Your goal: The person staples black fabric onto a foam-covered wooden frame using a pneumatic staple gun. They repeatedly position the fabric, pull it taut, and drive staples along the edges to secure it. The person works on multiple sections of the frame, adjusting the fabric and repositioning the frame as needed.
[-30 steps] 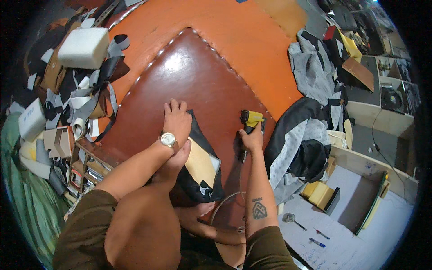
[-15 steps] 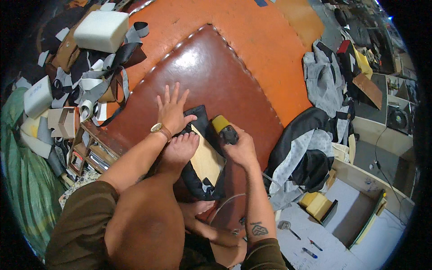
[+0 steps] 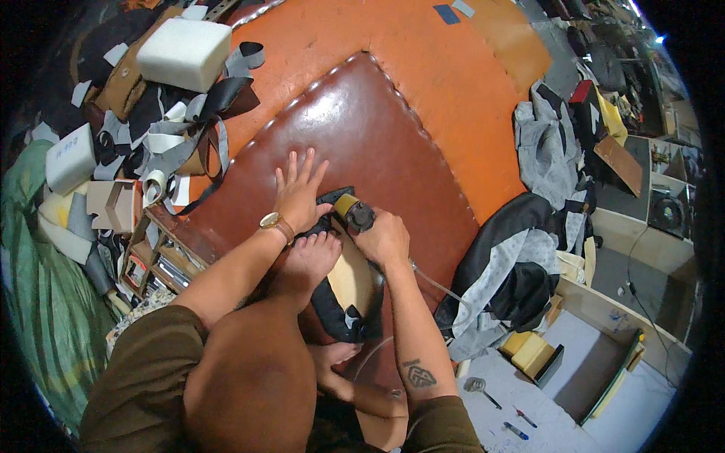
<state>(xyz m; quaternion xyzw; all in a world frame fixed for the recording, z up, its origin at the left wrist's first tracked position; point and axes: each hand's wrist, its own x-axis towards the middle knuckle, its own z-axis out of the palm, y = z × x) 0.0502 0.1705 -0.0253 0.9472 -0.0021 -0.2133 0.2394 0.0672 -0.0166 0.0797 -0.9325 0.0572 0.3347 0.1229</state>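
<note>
Step in hand, by my reading: cutting the black fabric piece [image 3: 341, 313] with tan backing on the brown leather panel [image 3: 362, 128]. Left hand [image 3: 298, 189] flat, fingers spread, pinning material; a bare foot [image 3: 310, 257] helps. Right hand [image 3: 385, 238] closed around the yellow-black electric cutter [image 3: 353, 211]. Next move likely needs steady pinning ahead of the blade. Versus half a second ago: cutter little moved.

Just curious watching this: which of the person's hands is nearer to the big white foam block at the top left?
Left. The left hand lies flat on the brown leather, on the side toward the white foam block; the right hand, gripping the yellow tool, is farther off.
</note>
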